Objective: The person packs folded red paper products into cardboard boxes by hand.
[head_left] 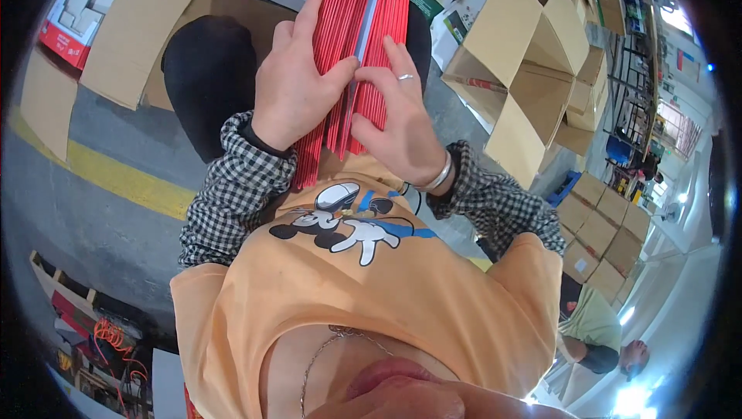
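Two long bundles of thin red strips, seen edge-on, lie lengthwise in front of my torso, with a pale gap between them. My left hand [297,83] grips the left bundle [328,32], its fingers along the outer side and its thumb across the top near the gap. Bent fingers of my right hand [403,121] press on the right bundle [375,102], with the thumb at its near end. Thin bands appear to cross both bundles toward their far ends. The lower ends of the strips are uneven and fan out slightly.
Open cardboard boxes [533,71] stand at the right, with stacked cartons [599,226] farther off. Cardboard flaps [139,25] and a red-and-white box [66,44] are at the left. A co-worker [595,326] is at lower right; a coiled orange hose [112,338] is at lower left.
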`<state>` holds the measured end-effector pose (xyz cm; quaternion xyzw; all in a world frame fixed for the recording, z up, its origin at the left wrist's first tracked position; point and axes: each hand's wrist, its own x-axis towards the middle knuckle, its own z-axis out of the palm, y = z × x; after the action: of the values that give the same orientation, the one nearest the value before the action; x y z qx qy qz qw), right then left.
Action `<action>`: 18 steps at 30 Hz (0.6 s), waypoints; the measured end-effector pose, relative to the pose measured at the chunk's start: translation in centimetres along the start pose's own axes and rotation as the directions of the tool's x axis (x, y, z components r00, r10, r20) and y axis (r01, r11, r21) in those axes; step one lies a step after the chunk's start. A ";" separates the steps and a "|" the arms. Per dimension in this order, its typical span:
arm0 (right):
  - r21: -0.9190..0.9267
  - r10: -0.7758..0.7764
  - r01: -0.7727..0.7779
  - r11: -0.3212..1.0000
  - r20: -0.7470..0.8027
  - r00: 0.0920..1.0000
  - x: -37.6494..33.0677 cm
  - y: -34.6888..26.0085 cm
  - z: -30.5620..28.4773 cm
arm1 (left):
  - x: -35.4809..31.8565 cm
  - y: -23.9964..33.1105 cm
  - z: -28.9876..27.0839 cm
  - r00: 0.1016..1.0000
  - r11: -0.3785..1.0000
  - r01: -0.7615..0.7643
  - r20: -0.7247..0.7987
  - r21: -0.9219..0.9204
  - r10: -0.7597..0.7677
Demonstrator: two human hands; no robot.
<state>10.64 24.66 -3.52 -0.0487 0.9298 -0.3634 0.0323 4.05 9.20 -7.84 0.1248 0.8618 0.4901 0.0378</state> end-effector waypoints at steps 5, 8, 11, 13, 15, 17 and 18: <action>0.057 0.068 -0.067 0.996 -0.020 0.997 -0.6 0.3 0.6 | 0.1 0.0 0.2 1.000 1.000 0.002 0.016 -0.010 -0.002; 0.029 0.087 -0.087 0.996 -0.025 0.996 -0.9 0.1 0.5 | 0.1 0.3 0.4 1.000 1.000 0.000 0.030 -0.014 0.000; 0.042 0.112 -0.109 0.993 -0.090 0.990 -0.6 -0.5 1.1 | 0.1 0.5 0.6 1.000 1.000 0.006 0.031 0.001 -0.006; 0.016 0.100 -0.099 0.995 -0.146 0.984 -0.4 -0.7 1.4 | 0.1 0.5 0.7 1.000 1.000 0.008 0.029 0.000 -0.008; 0.007 0.083 -0.083 0.997 -0.181 0.980 -0.1 -0.4 1.7 | 0.4 0.8 0.7 0.998 1.000 0.027 0.056 0.015 -0.028; -0.002 0.067 -0.069 0.998 -0.218 0.974 0.1 -0.3 2.0 | 0.6 0.9 0.6 0.998 1.000 0.028 0.063 0.002 -0.028; -0.022 0.071 -0.078 0.997 -0.234 0.970 0.1 -0.4 2.2 | 0.6 0.9 0.7 0.997 0.999 0.033 0.069 -0.005 -0.033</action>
<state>10.74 22.89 -4.82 0.0285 0.9338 -0.3509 -0.0640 3.72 10.38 -7.41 0.1273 0.8604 0.4876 0.0762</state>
